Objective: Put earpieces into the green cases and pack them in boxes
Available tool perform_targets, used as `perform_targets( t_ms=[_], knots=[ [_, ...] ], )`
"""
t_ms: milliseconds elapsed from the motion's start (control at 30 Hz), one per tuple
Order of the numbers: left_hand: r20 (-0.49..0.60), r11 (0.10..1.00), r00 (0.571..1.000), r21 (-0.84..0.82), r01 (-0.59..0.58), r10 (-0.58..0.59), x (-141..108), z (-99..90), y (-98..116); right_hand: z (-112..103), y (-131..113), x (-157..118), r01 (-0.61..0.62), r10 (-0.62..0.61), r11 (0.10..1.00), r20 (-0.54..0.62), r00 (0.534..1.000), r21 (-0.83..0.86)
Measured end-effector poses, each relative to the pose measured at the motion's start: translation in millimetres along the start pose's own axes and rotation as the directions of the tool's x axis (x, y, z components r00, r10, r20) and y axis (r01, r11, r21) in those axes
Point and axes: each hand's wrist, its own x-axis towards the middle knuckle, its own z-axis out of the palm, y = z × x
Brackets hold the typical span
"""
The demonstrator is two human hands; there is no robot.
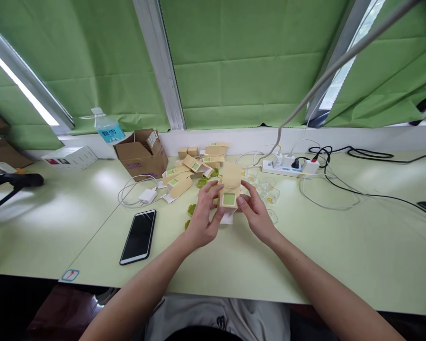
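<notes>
A small tan cardboard box (230, 176) with a pale green square on its front is held between my two hands just above the table. Its long top flap stands up, and a white paper piece (227, 218) sticks out beneath it. My left hand (205, 220) grips the box's left side, fingers curled and thumb near the lower corner. On the right side, my right hand (256, 215) presses with thumb and fingers. Green flower-shaped pieces (191, 210) lie beside my left hand. Clear plastic pieces with yellow spots (270, 194) lie behind my right hand.
Several similar tan boxes (179, 183) are piled behind my hands, near a large open carton (142, 156). A phone (138, 237) and a white charger (148, 195) lie left. A power strip (287, 167) with trailing cables sits right. A water bottle (108, 127) stands at the back.
</notes>
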Motion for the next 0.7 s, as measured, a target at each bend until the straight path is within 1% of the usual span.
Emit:
perform_targets(
  t_ms=[67, 133, 200, 267, 400, 500, 600, 700],
  knots=[
    [0.059, 1.0, 0.998, -0.026, 0.01, -0.009, 1, -0.5, -3, -1, -2, 0, 0.019, -0.019, 0.999, -0.024, 1.0, -0.028],
    [0.079, 0.998, 0.996, -0.052, 0.039, -0.035, 2, 0.1, -4, -2, -6, -1, 0.041, -0.042, 0.998, -0.021, 0.999, -0.049],
    [0.045, 0.991, 0.996, -0.11, 0.082, -0.078, 2, 1.7, -6, -3, -10, -1, 0.051, -0.051, 0.996, 0.009, 0.999, -0.069],
    [-0.015, 0.978, 0.993, -0.18, 0.109, -0.113, 2, 4.0, -9, -5, -14, -2, 0.056, -0.052, 0.995, 0.059, 0.997, -0.079],
    [-0.116, 0.955, 0.983, -0.278, 0.103, -0.14, 3, 9.1, -14, -5, -15, -3, 0.075, -0.062, 0.994, 0.158, 0.985, -0.078],
    [-0.148, 0.948, 0.975, -0.296, 0.114, -0.163, 3, 11.7, -15, -5, -10, -2, 0.072, -0.055, 0.989, 0.141, 0.989, -0.126],
    [-0.101, 0.95, 0.98, -0.28, 0.135, -0.169, 1, 10.4, -13, -5, -6, -1, 0.073, -0.06, 0.987, 0.09, 0.994, -0.146],
    [0.016, 0.95, 0.992, -0.284, 0.127, -0.128, 0, 4.4, -10, -5, -8, -1, 0.05, -0.041, 0.992, 0.071, 0.997, -0.119]
  ],
)
